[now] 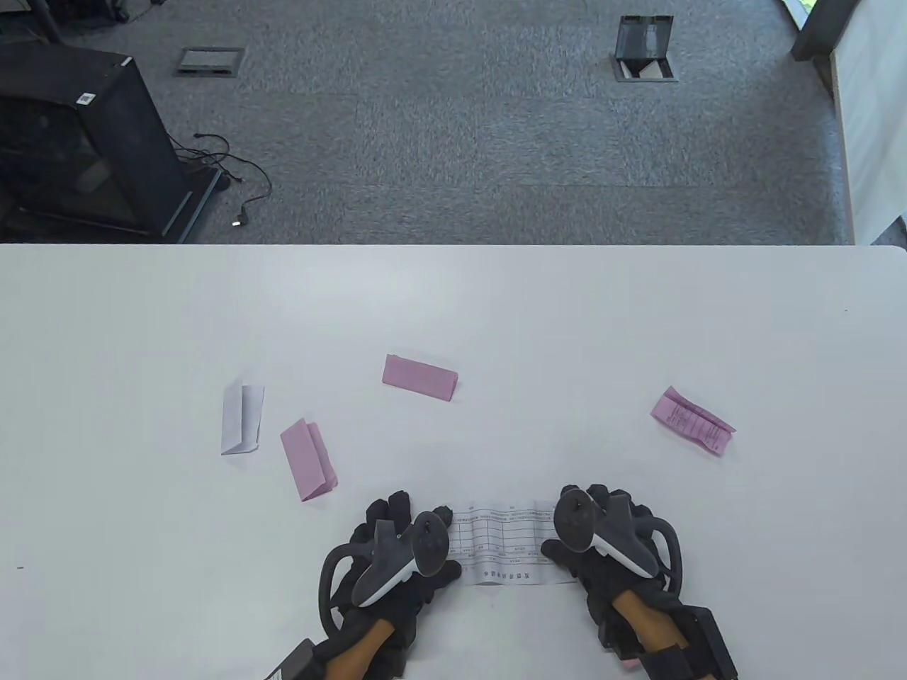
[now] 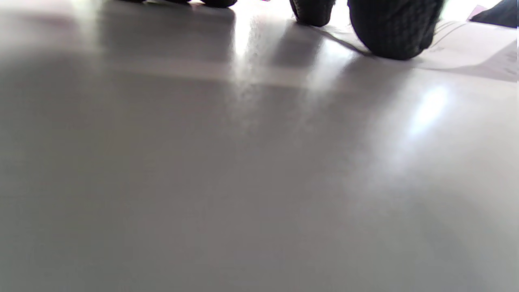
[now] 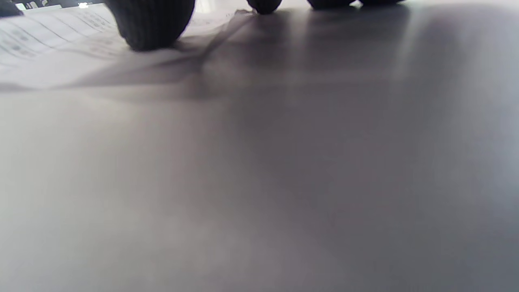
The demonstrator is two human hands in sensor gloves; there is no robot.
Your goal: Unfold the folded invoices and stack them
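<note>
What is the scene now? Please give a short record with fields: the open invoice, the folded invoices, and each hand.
open invoice: white invoice flat on the table, between both hands
folded invoices: white folded invoice; three pink folded invoices
left hand: presses the sheet's left end
right hand: presses the sheet's right end
stack: not begun

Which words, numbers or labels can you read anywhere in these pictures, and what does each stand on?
None can be read.
White unfolded invoice between the hands: printed table and a heading line, too small to read.
Pink partly opened invoice: rows of print, too small.
Black cabinet on the floor: white QR-style sticker, not legible.
</note>
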